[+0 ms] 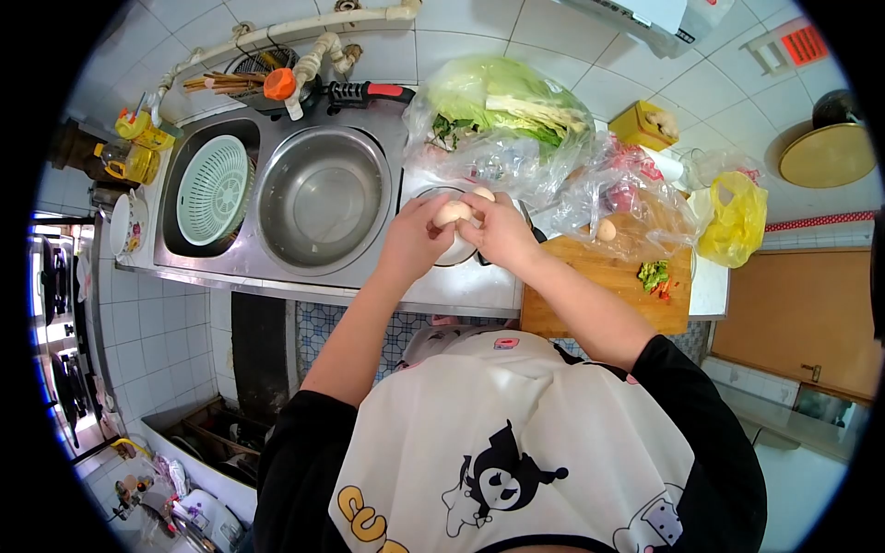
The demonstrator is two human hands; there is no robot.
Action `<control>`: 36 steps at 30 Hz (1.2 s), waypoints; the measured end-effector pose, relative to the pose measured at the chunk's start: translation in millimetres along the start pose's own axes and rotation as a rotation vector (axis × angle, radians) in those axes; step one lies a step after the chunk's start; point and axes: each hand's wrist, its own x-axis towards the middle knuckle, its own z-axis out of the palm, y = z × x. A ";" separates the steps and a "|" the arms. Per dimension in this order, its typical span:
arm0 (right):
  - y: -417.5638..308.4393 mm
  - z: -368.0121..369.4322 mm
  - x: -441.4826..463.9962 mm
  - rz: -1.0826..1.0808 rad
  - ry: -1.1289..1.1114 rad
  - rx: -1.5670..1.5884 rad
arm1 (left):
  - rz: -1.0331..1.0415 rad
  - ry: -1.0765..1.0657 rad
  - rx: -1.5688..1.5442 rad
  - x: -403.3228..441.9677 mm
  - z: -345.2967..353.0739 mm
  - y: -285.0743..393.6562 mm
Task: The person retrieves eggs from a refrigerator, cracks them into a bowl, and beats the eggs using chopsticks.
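Note:
My left hand is closed, with its fingers gripping a pale egg. My right hand meets it from the other side, fingers curled close to the same egg. Just beyond, a second egg shows at the right fingers; they partly hide how it is held. Under both hands lies a bowl, mostly covered by them. Another egg rests to the right by the cutting board, where chopped green and red pieces lie.
Leafy cabbage in a clear bag and crumpled plastic fill the counter's back. Leftward are a steel basin and a white-green colander at the sink. A yellow bag hangs at the right; a red-black handle lies behind.

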 end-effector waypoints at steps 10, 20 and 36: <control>-3.5 3.7 -0.7 -0.016 0.024 0.041 | 0.070 -0.049 0.105 6.3 -11.3 0.9; -4.1 -5.4 -2.8 -0.084 -0.004 0.095 | 0.063 -0.203 -0.058 11.2 -30.0 -9.1; 0.5 -14.9 -9.1 -0.369 0.154 -0.142 | 0.328 -0.088 0.029 -2.2 -35.8 -7.8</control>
